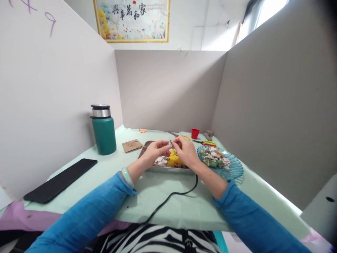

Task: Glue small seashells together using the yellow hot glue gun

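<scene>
Above a metal tray (171,170), my left hand (158,149) and my right hand (185,151) meet at the fingertips. Between them is a small greyish piece (170,143), pinched by both hands and too small to name. Under my hands, a yellow object (173,160) lies in the tray among white shell-like pieces (161,161). My hands and forearms hide much of the tray. To the right of my right hand is a blue scalloped glass plate (237,168), heaped with small shells and stones (215,157).
A green flask (103,135) and a black flat pad (61,181) are at left. Behind the tray lie brown cardboard (132,145), yellow-handled scissors (209,143), another pair (184,137) and a red cup (195,133). A black cable (171,194) crosses the front. Grey panels (171,88) enclose the table.
</scene>
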The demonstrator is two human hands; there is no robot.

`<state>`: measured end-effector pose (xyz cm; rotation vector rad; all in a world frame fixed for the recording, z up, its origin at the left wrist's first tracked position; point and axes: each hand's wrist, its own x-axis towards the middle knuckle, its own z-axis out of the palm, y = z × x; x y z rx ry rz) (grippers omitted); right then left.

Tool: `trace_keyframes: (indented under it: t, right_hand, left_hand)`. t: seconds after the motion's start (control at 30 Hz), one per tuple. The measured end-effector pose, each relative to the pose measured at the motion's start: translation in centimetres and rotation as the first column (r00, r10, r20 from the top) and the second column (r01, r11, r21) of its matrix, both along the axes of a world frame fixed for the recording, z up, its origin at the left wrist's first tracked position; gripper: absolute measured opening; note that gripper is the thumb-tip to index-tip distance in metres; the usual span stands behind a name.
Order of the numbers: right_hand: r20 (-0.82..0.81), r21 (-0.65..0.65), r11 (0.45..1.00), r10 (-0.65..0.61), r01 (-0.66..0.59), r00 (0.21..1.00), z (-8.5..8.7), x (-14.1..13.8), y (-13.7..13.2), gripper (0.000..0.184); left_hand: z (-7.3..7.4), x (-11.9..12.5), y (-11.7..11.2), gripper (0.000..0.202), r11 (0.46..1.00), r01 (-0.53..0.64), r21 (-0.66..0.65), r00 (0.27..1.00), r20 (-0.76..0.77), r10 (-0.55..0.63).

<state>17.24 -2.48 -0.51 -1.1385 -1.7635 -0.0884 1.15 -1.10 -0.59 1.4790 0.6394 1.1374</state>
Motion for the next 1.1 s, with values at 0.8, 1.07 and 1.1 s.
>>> trace_keyframes:
  t: [0.8,1.07,1.1]
  right_hand:
    - [-0.342,-0.168,0.948,0.201,-0.270,0.918,-0.3,-0.1,0.7,0.011]
    - [-0.233,-0.105,0.957,0.241,-0.271,0.942,-0.2,-0.2,0.3,0.012]
    - [-0.229,-0.101,0.960,0.233,-0.262,0.945,-0.1,-0.2,0.2,0.012]
  left_hand:
    - [0.0,0.1,0.1,0.038,0.972,-0.204,0.119,0.979,0.016,0.203]
    - [0.1,0.0,0.1,0.034,0.998,-0.068,0.003,0.996,0.066,0.067]
    - [0.1,0.0,0.1,0.033,0.998,-0.061,0.006,0.995,0.075,0.061]
